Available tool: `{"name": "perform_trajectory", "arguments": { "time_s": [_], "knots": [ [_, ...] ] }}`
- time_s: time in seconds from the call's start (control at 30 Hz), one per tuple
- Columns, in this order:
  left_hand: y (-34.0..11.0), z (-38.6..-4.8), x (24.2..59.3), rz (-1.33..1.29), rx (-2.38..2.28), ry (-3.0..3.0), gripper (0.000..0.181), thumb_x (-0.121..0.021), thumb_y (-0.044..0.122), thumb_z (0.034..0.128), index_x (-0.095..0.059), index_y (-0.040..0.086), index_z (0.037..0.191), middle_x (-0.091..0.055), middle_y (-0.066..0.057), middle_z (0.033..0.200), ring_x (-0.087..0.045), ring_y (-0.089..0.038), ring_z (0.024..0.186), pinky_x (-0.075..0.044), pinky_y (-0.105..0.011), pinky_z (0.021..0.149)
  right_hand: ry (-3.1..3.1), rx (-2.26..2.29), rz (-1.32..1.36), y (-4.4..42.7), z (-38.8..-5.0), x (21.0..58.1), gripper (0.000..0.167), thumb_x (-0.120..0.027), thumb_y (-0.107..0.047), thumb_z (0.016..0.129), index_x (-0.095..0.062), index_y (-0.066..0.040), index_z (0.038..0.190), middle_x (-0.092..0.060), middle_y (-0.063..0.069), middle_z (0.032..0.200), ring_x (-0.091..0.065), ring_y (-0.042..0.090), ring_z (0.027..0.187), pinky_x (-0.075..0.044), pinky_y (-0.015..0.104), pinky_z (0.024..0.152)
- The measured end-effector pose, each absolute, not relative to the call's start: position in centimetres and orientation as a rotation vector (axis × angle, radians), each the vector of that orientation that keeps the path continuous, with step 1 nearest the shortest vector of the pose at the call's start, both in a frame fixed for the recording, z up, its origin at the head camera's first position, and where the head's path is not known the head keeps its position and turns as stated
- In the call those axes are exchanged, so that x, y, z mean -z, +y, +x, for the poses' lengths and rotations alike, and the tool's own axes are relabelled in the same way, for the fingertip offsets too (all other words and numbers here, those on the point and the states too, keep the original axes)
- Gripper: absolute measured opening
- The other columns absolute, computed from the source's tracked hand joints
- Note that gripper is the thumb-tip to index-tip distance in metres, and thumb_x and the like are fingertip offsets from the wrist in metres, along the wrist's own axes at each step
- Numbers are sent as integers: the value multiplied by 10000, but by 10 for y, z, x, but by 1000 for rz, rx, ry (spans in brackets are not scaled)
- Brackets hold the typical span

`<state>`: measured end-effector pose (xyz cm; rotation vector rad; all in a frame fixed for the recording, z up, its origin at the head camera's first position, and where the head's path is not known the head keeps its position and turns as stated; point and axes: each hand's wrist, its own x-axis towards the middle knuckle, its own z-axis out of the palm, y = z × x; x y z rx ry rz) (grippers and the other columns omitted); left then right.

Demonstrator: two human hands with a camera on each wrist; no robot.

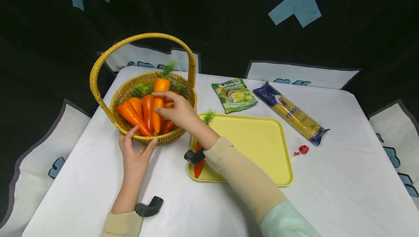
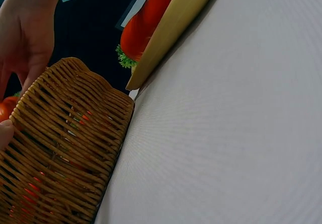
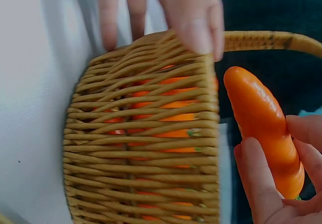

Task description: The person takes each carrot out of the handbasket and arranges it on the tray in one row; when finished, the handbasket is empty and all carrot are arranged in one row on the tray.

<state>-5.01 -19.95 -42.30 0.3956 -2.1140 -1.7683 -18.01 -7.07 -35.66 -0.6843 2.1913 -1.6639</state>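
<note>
A wicker basket [image 1: 170,139] with a tall handle holds several orange carrots [image 1: 131,116]. My right hand [image 1: 178,111] pinches one carrot [image 3: 264,128] between thumb and fingers, over the other carrots, its leafy top toward the back and its tip toward me. At the basket's near side, my left hand [image 1: 135,155] grips the rim with spread fingers; in the right wrist view this hand [image 3: 186,12] reaches over the wicker edge. The left wrist view shows the basket's woven side [image 2: 65,143] and my left thumb [image 2: 5,133] at its rim.
Right of the basket lies a yellow tray [image 1: 248,146], with another carrot [image 1: 198,169] along its left edge, partly under my right wrist. Behind it is a green packet [image 1: 235,97]; farther right are a pasta bag [image 1: 291,115] and a red lollipop [image 1: 303,149].
</note>
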Motion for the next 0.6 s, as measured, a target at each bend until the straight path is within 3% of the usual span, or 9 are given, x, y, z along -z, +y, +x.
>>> {"name": "perform_trajectory", "arguments": {
  "time_s": [0.1,0.33,0.6],
  "knots": [
    [-201,-51,426,404,1772,-2111,654,-698,25,871,-356,63,1427,63,-75,1582,-141,-218,1412,-412,-543,978,2128,1723,-710,-60,-175,352,414,-688,-150,905,-607,-208,1307,-565,8,1212,-593,202,974,-556,259,702],
    [-195,-46,413,388,1744,-2132,648,-686,16,876,-341,20,1424,18,-123,1569,-153,-259,1409,-423,-516,972,2022,1815,-780,-25,-158,348,427,-683,-130,908,-589,-171,1322,-574,29,1179,-636,219,836,-564,326,733],
    [-204,-53,433,415,1729,-2150,668,-712,46,867,-355,76,1432,43,-65,1580,-144,-216,1415,-432,-514,966,2024,1854,-697,24,-138,355,416,-671,-130,915,-592,-181,1320,-534,47,1248,-609,265,916,-552,428,785]
  ]
}}
